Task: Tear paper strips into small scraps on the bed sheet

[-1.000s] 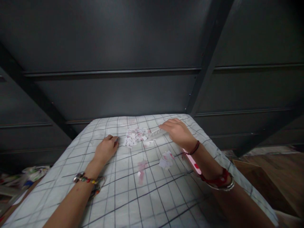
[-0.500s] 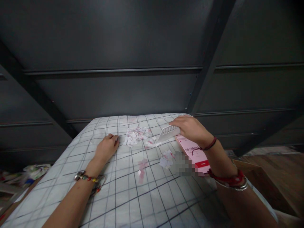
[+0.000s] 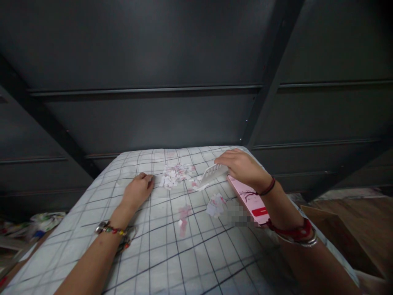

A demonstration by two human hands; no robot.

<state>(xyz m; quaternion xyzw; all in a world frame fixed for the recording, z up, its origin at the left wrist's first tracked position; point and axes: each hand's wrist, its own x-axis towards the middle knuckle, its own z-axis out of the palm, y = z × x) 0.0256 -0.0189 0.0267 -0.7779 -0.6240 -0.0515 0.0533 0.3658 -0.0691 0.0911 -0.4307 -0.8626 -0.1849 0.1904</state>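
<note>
My right hand point(image 3: 241, 167) grips a white slotted plastic piece point(image 3: 211, 175) by its upper edge and holds it tilted. Its lower edge meets a few scraps at the right end of a pile of torn paper scraps point(image 3: 176, 175), white with pink marks. My left hand point(image 3: 138, 188) rests on the cloth left of that pile, fingers curled in, with nothing visible in them. Nearer to me lie a smaller paper heap point(image 3: 216, 205) and a pink strip of paper point(image 3: 183, 219). Under my right wrist is a phone point(image 3: 250, 200) with a lit pink screen.
A white checked cloth point(image 3: 159, 258) covers the surface under my hands. Behind it stands a dark panelled wall point(image 3: 153, 123). A cardboard box point(image 3: 340, 237) is on the floor at right; plastic bags point(image 3: 46, 223) lie at far left. A blurred patch covers the area beside the phone.
My right hand has shifted slightly left with the white slotted piece, which leans more and pushes nearer the scrap pile. My left hand stays where it was.
</note>
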